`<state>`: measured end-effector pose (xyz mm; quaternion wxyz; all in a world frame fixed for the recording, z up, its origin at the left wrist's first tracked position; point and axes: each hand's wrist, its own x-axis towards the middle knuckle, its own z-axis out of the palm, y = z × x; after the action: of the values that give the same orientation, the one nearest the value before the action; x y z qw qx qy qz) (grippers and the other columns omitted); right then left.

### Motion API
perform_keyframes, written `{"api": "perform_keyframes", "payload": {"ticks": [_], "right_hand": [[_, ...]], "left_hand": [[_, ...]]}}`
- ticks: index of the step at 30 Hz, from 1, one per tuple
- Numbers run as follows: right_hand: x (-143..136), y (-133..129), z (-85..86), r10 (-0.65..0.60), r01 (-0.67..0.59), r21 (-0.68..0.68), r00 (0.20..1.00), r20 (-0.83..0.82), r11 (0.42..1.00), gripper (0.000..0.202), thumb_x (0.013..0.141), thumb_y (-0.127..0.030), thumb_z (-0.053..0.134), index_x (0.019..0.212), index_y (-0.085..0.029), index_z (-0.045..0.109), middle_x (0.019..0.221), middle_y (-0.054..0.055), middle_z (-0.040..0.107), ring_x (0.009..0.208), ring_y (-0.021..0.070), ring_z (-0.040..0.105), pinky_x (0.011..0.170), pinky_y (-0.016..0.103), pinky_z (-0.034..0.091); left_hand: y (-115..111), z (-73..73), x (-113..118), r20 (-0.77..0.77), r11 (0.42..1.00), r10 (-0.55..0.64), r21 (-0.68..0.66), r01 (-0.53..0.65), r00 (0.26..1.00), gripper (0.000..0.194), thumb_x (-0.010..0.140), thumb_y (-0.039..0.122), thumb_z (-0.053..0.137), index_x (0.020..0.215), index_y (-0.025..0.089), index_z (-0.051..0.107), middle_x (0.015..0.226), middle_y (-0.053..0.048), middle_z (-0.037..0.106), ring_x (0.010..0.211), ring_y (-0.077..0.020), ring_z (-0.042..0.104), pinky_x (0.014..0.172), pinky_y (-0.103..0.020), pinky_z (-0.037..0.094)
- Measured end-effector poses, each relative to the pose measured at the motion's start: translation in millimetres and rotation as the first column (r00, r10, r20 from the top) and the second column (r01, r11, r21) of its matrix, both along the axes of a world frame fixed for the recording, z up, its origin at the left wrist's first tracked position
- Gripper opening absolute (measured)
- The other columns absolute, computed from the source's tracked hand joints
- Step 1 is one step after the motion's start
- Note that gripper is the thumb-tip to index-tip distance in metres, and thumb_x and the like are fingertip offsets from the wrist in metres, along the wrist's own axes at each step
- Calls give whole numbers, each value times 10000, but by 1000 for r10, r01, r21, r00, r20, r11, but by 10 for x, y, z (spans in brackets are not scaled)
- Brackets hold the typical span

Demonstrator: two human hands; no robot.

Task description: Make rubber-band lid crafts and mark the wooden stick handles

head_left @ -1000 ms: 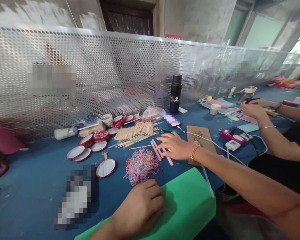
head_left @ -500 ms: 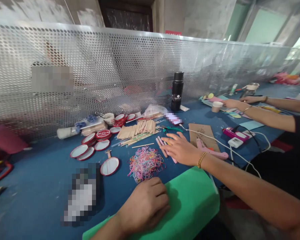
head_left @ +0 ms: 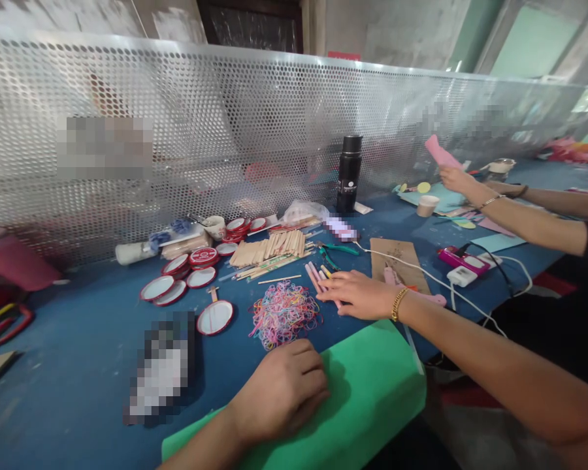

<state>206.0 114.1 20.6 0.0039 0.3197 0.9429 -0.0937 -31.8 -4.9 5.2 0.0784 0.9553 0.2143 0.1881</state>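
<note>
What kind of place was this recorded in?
Probably a small craft workshop: a shared blue worktable holds a pile of colorful rubber bands and wooden sticks, with a co-worker's hands beyond.

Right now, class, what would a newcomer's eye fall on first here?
Probably the bright green sheet under the left hand. Just beyond it lies a tangled heap of multicoloured bands, and further back a tall black bottle stands upright before the perforated metal screen.

Right fingers [head_left: 334, 287] lie over pink sticks [head_left: 314, 277].
</note>
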Motion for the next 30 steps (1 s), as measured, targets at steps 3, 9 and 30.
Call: {"api": "perform_keyframes", "payload": {"ticks": [3,9,30], "right_hand": [[-16,83,-22,65,-65,17,997,-51,998,446,917,-209,704,1359,-242,652,1523,65,554,1377,268,506,1161,437,385],[-35,107,-97,89,-80,85,990,-105,993,360,930,-164,688,1283,-235,697,1457,79,615,1301,260,583,1125,457,440],[-441,-891,-203,-52,29,-71,933,-355,997,344,911,-82,510,1195,-189,671,1059,89,695,975,230,628,864,361,499]], "left_hand": [[-3,-4,0,-3,1000,8,-1,-8,1000,203,971,179,541,770,187,566,795,-39,652,743,-182,529,663,-322,396],[-7,-29,-3,0,1000,1,24,-1,1000,204,972,183,534,770,191,564,781,-37,652,727,-185,524,646,-335,386],[-96,-64,90,-117,944,29,331,11,993,251,940,255,642,701,197,594,704,-12,617,695,-194,497,523,-374,282]]}}
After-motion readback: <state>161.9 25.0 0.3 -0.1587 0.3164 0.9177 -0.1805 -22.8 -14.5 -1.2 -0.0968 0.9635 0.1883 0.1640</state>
